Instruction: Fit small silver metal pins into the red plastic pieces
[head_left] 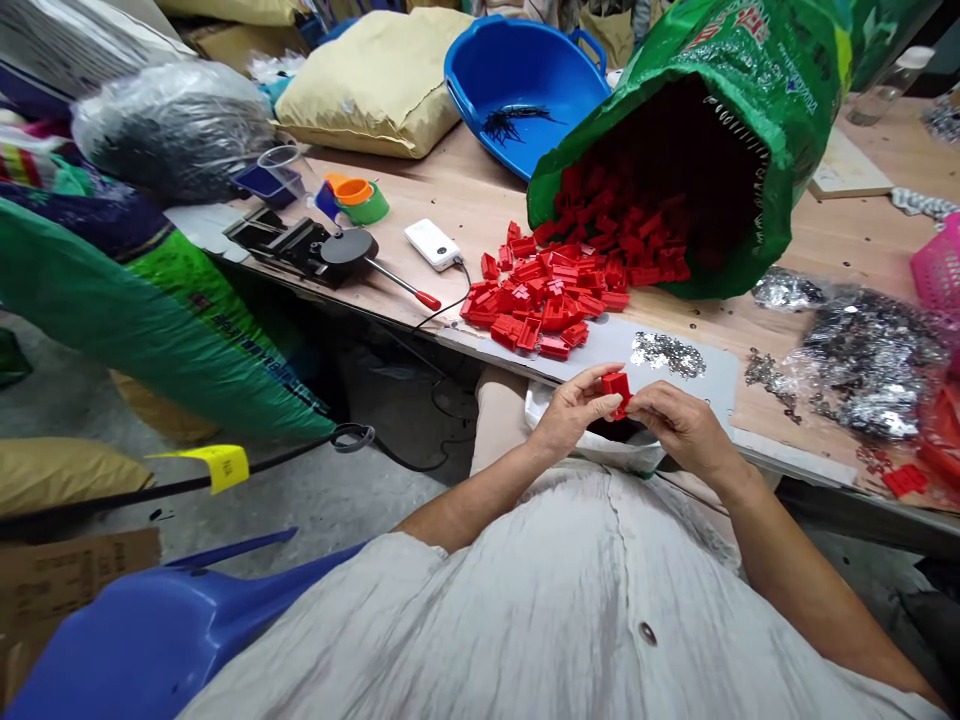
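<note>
Between the fingertips of my left hand (pixel 564 418) is a small red plastic part (pixel 616 386), box-shaped, held over the table's front edge. My right hand (pixel 686 428) is pinched closed at the part's right side; whatever is between its fingertips is too small or hidden to make out. Below both hands a white bag (pixel 641 458) sits open on my lap. Just beyond them lies a heap of similar red parts (pixel 544 290), with small shiny metal pieces (pixel 667 354) spread on a grey board (pixel 611 345) to its right.
A green sack (pixel 810 90) spills red parts onto the table. Behind stands a blue basin (pixel 465 75) with thin black pieces. To the left are a white power bank (pixel 433 244) and a lever tool (pixel 349 247). Bagged metal pieces (pixel 877 360) lie at right.
</note>
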